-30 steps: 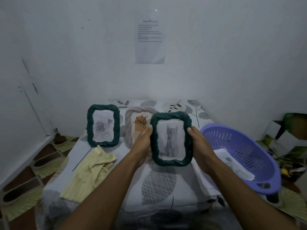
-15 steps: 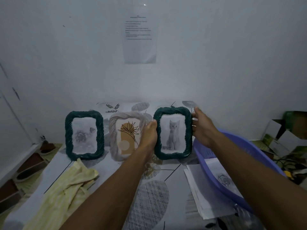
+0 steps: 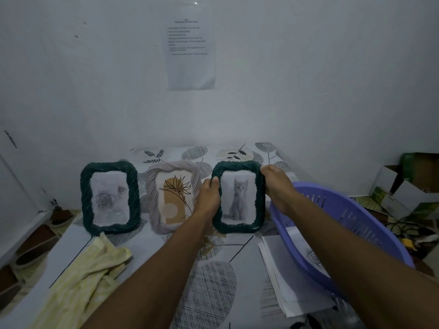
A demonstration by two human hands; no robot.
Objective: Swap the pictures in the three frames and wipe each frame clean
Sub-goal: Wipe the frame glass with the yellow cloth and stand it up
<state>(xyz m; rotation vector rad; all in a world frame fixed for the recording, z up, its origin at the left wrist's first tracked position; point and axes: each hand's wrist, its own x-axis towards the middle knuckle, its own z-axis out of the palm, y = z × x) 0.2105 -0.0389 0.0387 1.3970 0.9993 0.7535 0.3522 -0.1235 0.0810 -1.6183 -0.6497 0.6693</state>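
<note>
We count three frames upright in a row on the desk [image 3: 147, 241]: two dark green, one pale. Rose frame [image 3: 109, 197] at left, pale frame [image 3: 173, 197] in the centre, cat frame [image 3: 238, 197] at right. Left hand [image 3: 210, 198] grips the cat frame's left edge and right hand [image 3: 276, 186] its upper right corner, fingers curled round the rim. One yellow cloth [image 3: 80, 276] lies front left. One purple basket [image 3: 356, 219] sits at right, loose sheets [image 3: 292, 288] just beside it.

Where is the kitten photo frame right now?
Head view, right of centre: the kitten frame is held by the left hand and right hand, between the pale frame and the purple basket.
</note>
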